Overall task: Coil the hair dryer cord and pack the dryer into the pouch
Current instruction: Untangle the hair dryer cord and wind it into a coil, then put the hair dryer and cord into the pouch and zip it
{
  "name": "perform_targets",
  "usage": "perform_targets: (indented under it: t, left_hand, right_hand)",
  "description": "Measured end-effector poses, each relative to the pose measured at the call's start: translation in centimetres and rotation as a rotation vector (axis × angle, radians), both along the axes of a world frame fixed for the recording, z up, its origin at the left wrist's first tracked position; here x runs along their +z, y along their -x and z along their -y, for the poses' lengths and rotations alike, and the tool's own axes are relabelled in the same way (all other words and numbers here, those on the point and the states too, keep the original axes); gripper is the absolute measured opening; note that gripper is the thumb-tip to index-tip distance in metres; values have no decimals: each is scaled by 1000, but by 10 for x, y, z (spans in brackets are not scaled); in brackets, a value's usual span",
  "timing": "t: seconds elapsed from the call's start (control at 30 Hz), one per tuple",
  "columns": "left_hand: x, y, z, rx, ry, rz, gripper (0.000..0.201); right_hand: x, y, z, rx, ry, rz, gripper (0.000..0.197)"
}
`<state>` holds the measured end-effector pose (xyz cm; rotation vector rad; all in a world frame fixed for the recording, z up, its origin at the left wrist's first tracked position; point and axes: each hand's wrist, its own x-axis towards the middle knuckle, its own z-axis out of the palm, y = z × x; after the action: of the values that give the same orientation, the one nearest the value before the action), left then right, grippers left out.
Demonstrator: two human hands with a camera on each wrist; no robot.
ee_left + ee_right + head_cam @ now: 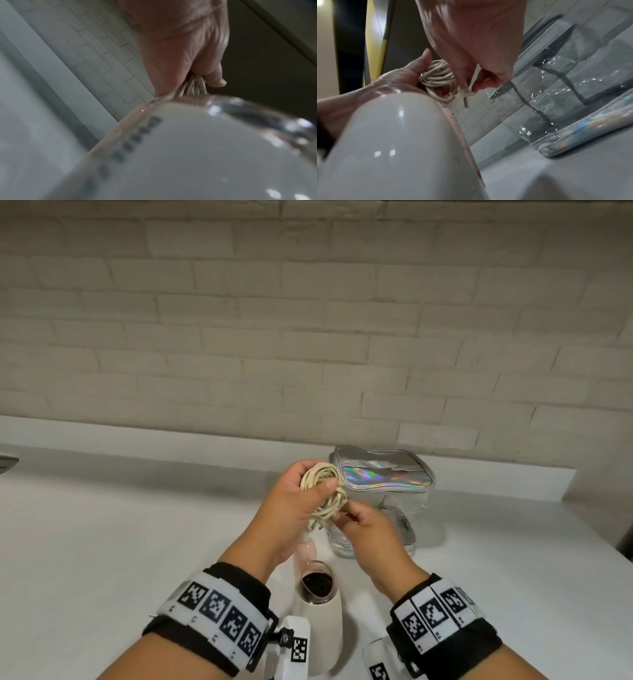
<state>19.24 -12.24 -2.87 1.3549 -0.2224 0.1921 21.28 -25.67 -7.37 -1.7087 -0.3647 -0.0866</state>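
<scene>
My left hand point(305, 491) grips a bundle of coiled cream cord point(325, 494) above the counter, thumb pressed over the loops. The right hand point(359, 520) pinches the plug end point(464, 93) just below the coil, its metal pins pointing down. The white hair dryer point(317, 607) hangs below both hands by its cord, its dark rear grille facing up; it fills the lower part of both wrist views point(197, 155) point(399, 142). The clear pouch point(383, 491) with a holographic silver top stands just behind the hands, also seen at the right of the right wrist view point(565, 94).
A white counter point(137, 535) runs under the hands, with a pale brick wall point(308, 320) behind it. The counter's raised back ledge ends at the right point(565, 484). A dark object edge shows at far left point(7, 463).
</scene>
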Motion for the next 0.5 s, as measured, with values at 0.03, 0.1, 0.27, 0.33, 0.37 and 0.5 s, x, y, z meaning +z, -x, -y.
perform_targets:
  t: [0.03,0.1,0.27,0.33,0.37,0.5]
  left_hand:
    - [-1,0,-1,-14,-28,23,34]
    - [-7,0,-3,-3,-167,78,49]
    - [-31,0,-3,69,-457,42,36]
    - [-36,1,-2,127,-387,-39,22]
    - [-36,3,-3,167,-380,-51,17]
    - [-31,6,-4,338,-469,-92,20]
  right_hand:
    - [3,0,0,-4,-14,3,22]
    - [10,1,0,39,-107,-54,26]
    - [15,0,-1,84,-209,-121,19]
    - [20,2,-2,74,-244,-158,12]
    - [23,3,-1,84,-238,-166,12]
    - [29,-7,10,-44,222,104,22]
